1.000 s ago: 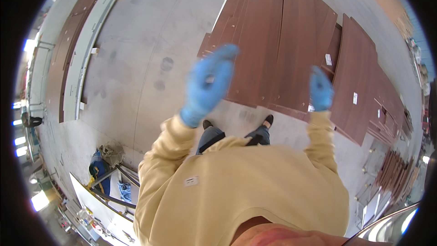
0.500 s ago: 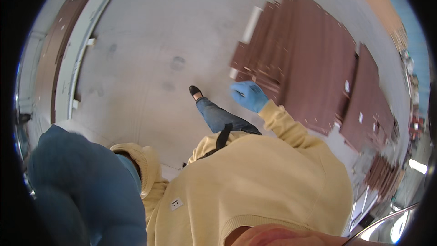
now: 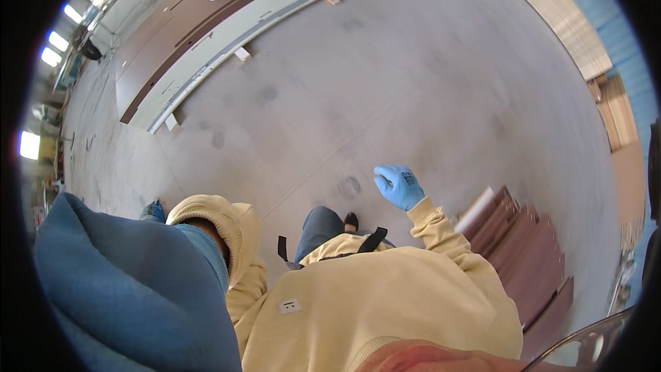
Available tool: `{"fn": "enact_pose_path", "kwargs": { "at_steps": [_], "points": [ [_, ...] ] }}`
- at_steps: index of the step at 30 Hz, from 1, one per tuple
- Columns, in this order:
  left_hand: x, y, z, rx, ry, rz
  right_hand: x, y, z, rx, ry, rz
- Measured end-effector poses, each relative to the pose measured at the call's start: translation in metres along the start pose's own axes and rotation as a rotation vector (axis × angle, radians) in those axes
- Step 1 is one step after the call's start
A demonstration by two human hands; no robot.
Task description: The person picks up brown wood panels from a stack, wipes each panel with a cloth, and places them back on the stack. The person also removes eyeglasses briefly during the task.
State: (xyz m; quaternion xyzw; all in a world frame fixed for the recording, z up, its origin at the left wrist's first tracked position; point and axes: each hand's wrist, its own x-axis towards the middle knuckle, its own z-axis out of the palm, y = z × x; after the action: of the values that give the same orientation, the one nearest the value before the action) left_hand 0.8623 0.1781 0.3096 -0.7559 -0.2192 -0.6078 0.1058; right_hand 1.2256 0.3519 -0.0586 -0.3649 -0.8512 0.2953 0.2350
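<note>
Walking across a bare concrete floor, the person keeps the right hand raised in front of the chest in a blue work glove, its fingers curled loosely inward with nothing between them. The left hand sits so close to the lens that it fills the lower left as a blurred blue mass; whether its grip is spread or closed cannot be told from this view, though it seems to carry nothing.

Nearest to the right hand is a stack of reddish-brown panels lying flat on the floor just beside the person's right side, with a pale edge showing along the top board. These look like stiff laminated boards: long, flat and probably heavy for their thickness, with smooth faces that would slide under a glove. A long edge, taken with both hands spread apart, seems the safest place to hold one, since the corners would likely chip if dropped or dragged.

Well apart, along the far left, more brown panels rest beside a long pale beam set on small blocks. The person's yellow hooded top and one dark shoe show below.
</note>
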Motion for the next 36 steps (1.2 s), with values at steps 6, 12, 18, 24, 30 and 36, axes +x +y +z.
{"fn": "enact_pose_path", "kwargs": {
  "at_steps": [6,12,18,24,30,36],
  "points": [
    [0.009,-0.127,-0.035,0.087,-0.022,0.031,0.185,0.043,0.040,-0.018,-0.039,-0.202],
    [0.012,-0.287,-0.067,0.075,-0.008,0.015,0.275,0.112,0.058,-0.096,-0.380,0.362],
    [0.027,-0.463,-0.053,-0.028,0.060,0.015,0.262,0.268,0.091,-0.140,-0.546,1.106],
    [0.043,-0.622,-0.010,-0.090,-0.204,-0.182,0.320,0.373,0.100,-0.264,-1.004,0.981],
    [0.161,-0.790,0.029,-0.005,-0.781,-0.708,0.588,0.445,0.091,-0.374,-1.044,0.674],
    [0.083,-0.934,0.097,-0.093,-0.067,-0.697,0.894,0.463,0.053,-0.315,-0.624,0.650]
  ]
}}
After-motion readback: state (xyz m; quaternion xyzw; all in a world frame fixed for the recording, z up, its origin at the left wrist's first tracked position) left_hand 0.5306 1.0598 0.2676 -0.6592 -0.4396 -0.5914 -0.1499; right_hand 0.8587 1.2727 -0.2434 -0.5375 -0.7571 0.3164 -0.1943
